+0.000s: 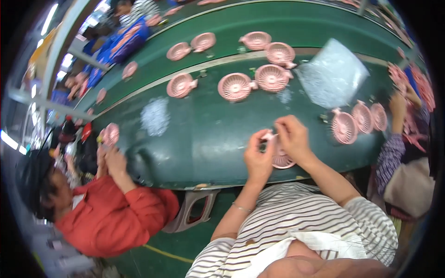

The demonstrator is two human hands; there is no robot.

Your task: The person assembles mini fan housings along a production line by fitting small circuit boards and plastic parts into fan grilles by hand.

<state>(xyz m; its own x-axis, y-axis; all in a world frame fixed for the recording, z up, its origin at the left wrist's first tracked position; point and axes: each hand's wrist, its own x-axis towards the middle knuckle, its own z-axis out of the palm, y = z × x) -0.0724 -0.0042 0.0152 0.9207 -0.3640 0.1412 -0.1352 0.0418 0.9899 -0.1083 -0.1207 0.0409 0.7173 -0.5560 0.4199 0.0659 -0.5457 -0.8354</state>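
At the near edge of the green work surface, my left hand (258,155) is closed on the small neck of a pink round fan grille (283,161). The grille's slatted disc hangs below my fingers, partly covered by both hands. My right hand (293,139) is closed too, its thumb and fingers pinched together at the same neck. Whatever lies between those right fingertips is too small and hidden to make out. Beyond my hands are similar pink grilles, one (235,87) ahead to the left and another (272,78) straight ahead.
Ahead right lies a clear plastic bag (333,74) of small pieces; a loose pile of small clear pieces (155,116) sits to the left. More grilles (344,126) rest at right. A co-worker in red (116,213) handles a grille at left beside a stool (192,211); another works at right.
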